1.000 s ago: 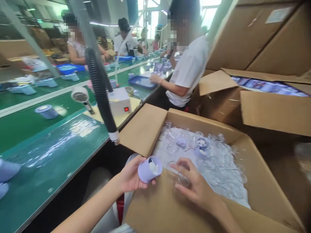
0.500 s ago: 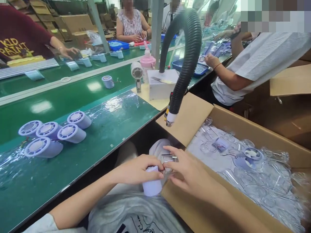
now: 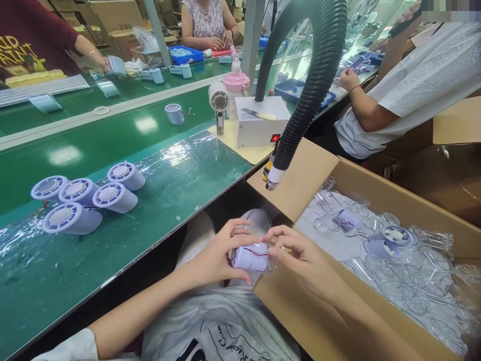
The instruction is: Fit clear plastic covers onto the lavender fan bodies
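Note:
Over my lap, my left hand (image 3: 216,253) grips a lavender cylindrical fan housing (image 3: 248,259), thumb below and fingers above. The housing lies on its side, with thin red and dark wires running along it. My right hand (image 3: 300,253) pinches at the housing's right end, where a clear plastic sleeve (image 3: 271,264) shows around or against it. My fingers partly hide how far the two overlap. On the green bench to the left stand several similar lavender fan housings (image 3: 114,197).
An open carton (image 3: 376,185) at the right holds clear sleeves and lavender housings. A black flexible hose (image 3: 300,125) arches from a white box (image 3: 259,125) above my hands. A handheld fan (image 3: 219,103) stands beside it. Co-workers sit across the conveyor (image 3: 131,115) and at the right.
The lavender housing has tipped from upright onto its side, showing its wires. The clear sleeve has moved from beside it to its right end. The view has shifted slightly.

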Available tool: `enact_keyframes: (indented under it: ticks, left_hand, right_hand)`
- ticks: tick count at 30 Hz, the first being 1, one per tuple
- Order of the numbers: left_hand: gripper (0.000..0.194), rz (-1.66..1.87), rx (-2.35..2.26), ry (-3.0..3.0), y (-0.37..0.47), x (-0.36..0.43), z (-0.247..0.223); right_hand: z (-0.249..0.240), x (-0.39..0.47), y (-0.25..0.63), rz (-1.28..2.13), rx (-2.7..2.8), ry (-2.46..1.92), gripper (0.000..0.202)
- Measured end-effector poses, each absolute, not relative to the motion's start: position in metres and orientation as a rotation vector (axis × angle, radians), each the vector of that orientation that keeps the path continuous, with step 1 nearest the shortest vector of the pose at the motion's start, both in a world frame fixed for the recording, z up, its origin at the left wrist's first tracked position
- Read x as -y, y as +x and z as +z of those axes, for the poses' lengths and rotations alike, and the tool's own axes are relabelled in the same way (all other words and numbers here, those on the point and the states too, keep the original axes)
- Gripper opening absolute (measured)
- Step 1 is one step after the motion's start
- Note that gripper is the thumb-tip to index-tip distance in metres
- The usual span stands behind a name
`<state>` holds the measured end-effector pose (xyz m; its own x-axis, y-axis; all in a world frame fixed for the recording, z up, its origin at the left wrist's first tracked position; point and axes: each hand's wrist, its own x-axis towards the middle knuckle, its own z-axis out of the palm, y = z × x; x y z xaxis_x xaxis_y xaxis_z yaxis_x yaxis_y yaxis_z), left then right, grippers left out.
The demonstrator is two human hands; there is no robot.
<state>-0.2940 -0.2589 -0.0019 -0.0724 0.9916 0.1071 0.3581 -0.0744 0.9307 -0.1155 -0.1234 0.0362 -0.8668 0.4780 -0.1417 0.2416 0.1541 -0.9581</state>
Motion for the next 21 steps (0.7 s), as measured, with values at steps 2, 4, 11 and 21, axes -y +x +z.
enact_keyframes:
  ticks: [2, 4, 11, 21]
  left_hand:
    - [0.068, 1.109, -1.413, 1.413, -0.292, 0.259, 0.002]
    - [0.065, 1.108, -1.357, 1.242, -0.289, 0.261, 0.007]
    - [0.064, 1.236, -1.177, 0.75, -0.283, 0.269, 0.016]
    - [0.066, 1.245, -1.243, 1.068, -0.285, 0.273, 0.03]
  right_hand:
    - [0.032, 0.119, -0.114, 1.933, 2.065, -0.743, 0.037]
    - [0.029, 0.117, -0.112, 2.048, 1.927, -0.713, 0.033]
    - [0.025, 0.128, -0.097, 1.44, 2.399, -0.295, 0.04]
    - [0.036, 0.133, -0.092, 1.543, 2.394, -0.467, 0.05]
